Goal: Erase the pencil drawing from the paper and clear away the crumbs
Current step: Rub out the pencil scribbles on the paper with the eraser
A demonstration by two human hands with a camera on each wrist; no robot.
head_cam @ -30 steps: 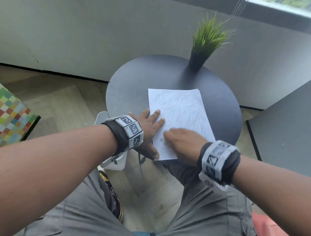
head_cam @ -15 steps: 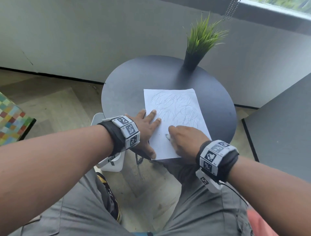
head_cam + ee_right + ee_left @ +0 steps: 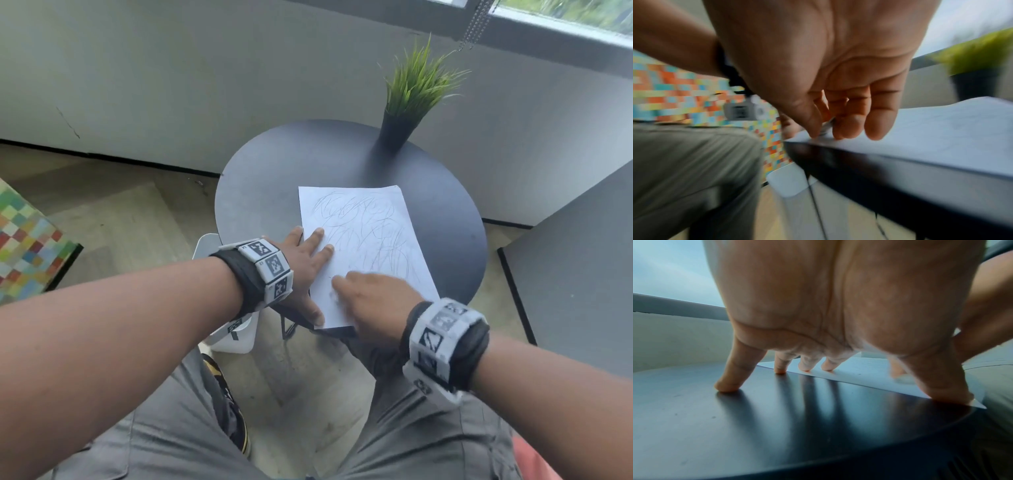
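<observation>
A white paper covered in pencil scribbles lies on the round dark table. My left hand lies flat with spread fingers. Its fingertips and thumb press the paper's left edge. My right hand, motion-blurred, is on the paper's near left part. In the right wrist view its thumb and curled fingers pinch a small pale eraser against the sheet. The eraser also shows beside my left thumb. A faint grey smudge marks the paper by the right fingertips.
A potted grass plant stands at the table's far edge. A white container sits on the floor under the near left rim. A colourful chequered block is at the far left, a grey surface at the right.
My right hand has kept shifting a little back and forth over the paper's near left part and is now blurred. The left hand has stayed pressing the paper's edge.
</observation>
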